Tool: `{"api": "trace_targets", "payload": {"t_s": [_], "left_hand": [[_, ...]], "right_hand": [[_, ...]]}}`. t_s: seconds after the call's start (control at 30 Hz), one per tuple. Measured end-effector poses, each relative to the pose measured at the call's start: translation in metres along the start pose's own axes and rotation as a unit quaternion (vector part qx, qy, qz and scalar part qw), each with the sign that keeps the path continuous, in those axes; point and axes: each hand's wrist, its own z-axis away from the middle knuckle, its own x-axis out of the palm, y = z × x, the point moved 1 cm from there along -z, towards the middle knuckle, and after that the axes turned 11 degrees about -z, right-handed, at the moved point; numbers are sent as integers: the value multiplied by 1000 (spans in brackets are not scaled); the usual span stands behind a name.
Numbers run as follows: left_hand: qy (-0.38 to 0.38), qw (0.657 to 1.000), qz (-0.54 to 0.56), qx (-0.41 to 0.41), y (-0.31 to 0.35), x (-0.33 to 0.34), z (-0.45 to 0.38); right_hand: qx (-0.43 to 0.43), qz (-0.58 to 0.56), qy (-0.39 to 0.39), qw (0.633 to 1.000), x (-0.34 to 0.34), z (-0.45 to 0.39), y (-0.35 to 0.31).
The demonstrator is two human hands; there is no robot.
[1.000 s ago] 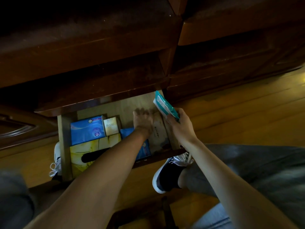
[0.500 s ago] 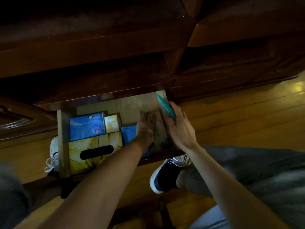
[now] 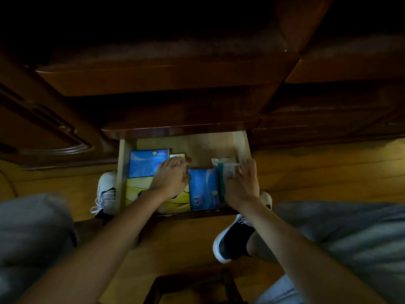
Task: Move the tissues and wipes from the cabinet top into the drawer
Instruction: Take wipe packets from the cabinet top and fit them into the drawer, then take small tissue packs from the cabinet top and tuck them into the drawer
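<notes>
**A:** Dark wood cabinet [image 3: 175, 69] up top, warm plank floor [image 3: 328, 172] below, and the drawer [image 3: 242, 145] pulled right out between the person's knees. What are we on?

**B:** The packing step, I'd say. The teal wipes pack [image 3: 221, 178] stands on edge at the drawer's right side, tucked just inside the right hand [image 3: 242, 185]. That hand lies over it with fingers spread, pressing a pale packet [image 3: 229, 170] and the wipes toward the drawer wall. Whether the thumb hooks round anything, I can't tell.

**A:** And the other one?

**B:** The left hand [image 3: 169, 179] rests further in, fingers loosely bent over a small cream box [image 3: 178, 156], touching it; a real grip I can't confirm. Between the two hands sits a blue tissue pack [image 3: 203, 189]. Beyond the left hand, another blue tissue box [image 3: 145, 163]; under its wrist, a yellow tissue box [image 3: 135, 189].

**A:** So nearly full?

**B:** Looks crowded at the near end, bare wood at the far end. My guess: next comes seating the wipes flat or snug, then drawing both hands clear. The cabinet top is out of view, so what remains up there is unknown.

**A:** Two white-soled shoes [image 3: 232, 242] flank the drawer.
</notes>
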Motion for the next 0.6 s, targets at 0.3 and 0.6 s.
{"api": "trace_targets", "payload": {"t_s": [0.3,0.6], "left_hand": [[-24,996,-61,54,-1,39,38],[-88,992,-68,55,1,17,37]], "right_hand": [[-25,-149,-57,987,34,-66,-4],[-27,-164,-58,984,19,-60,4]]}}
